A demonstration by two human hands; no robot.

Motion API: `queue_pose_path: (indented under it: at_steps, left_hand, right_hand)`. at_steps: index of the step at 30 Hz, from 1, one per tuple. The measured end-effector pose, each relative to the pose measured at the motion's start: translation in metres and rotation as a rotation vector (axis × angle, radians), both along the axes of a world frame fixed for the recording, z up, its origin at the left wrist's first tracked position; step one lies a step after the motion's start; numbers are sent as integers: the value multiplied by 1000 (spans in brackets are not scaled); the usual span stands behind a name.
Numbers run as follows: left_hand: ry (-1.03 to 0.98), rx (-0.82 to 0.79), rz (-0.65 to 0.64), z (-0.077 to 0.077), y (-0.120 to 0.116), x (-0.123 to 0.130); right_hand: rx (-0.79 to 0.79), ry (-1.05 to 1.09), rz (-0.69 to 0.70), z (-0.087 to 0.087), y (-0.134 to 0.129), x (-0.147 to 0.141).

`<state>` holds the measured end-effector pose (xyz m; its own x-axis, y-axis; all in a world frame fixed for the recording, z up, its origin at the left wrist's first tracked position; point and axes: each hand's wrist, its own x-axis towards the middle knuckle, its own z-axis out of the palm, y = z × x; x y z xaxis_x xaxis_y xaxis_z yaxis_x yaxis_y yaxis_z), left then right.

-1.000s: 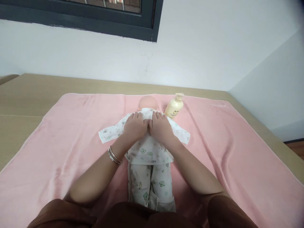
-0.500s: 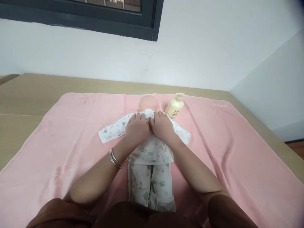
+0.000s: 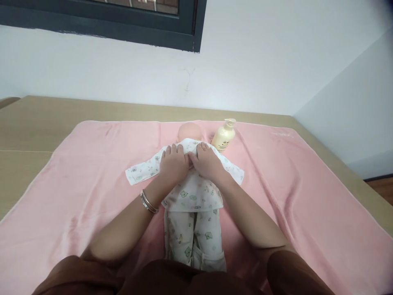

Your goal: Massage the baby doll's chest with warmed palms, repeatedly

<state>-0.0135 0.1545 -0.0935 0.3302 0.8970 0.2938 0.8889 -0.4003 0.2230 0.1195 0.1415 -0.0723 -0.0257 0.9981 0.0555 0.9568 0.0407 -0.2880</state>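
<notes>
Bottle (image 3: 224,138), contents hidden, stands beside doll (image 3: 193,194) both hands (image 3: 174,164) touch

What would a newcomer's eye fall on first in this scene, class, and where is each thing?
Probably the doll in the middle, in white printed clothes, with the left hand and right hand side by side on its upper body. Around it spreads a wide pink blanket, and a pale yellow pump bottle stands right of its head. A dark window frame cuts across the upper left.
</notes>
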Motion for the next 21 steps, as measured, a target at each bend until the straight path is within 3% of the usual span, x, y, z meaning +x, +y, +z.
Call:
queue_pose_path:
  at_steps: [4,13,21]
  left_hand:
    - [85,28,53,0,-17,13]
    - [-75,-41,-17,-14,22,-2]
    - [-138,-9,23,-22,20,1]
  right_hand:
    - [14,-5,-15,-9,15,4]
    - [86,-115,15,-8,-4,-7]
    - [97,-69,25,-17,8,0]
